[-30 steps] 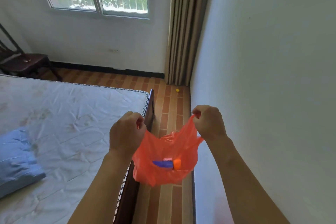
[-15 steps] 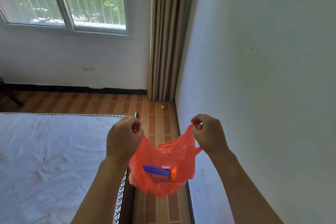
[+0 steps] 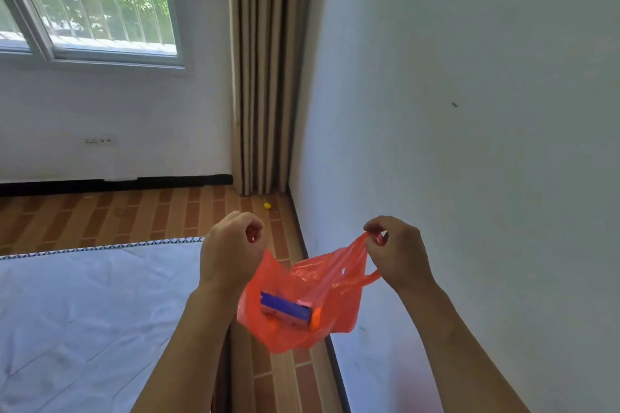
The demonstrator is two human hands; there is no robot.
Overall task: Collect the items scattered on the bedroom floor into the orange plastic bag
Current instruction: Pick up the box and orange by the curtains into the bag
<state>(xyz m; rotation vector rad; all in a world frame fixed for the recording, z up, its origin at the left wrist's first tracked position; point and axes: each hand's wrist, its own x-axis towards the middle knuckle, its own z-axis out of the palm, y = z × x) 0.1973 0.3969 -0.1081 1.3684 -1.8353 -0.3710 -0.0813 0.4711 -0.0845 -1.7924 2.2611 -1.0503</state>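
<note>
The orange plastic bag (image 3: pixel 332 308) hangs open between my hands above the narrow strip of floor beside the bed. My left hand (image 3: pixel 231 251) pinches its left handle and my right hand (image 3: pixel 396 251) pinches its right handle. Inside the bag lie a blue rectangular item (image 3: pixel 285 308), a small orange piece (image 3: pixel 315 318) and something pale pink under them. A small yellow ball (image 3: pixel 267 206) rests on the floor in the far corner, near the foot of the curtain.
A bed with a white mattress (image 3: pixel 84 312) fills the lower left. A beige curtain (image 3: pixel 265 70) hangs in the corner beside a window (image 3: pixel 87 0). A white wall (image 3: pixel 469 144) closes the right side. Brown brick-pattern floor (image 3: pixel 134 214) runs between bed and walls.
The view has moved forward and right along the bed; the corner and yellow ball look closer. Both hands have kept hold of the bag handles and spread them slightly wider.
</note>
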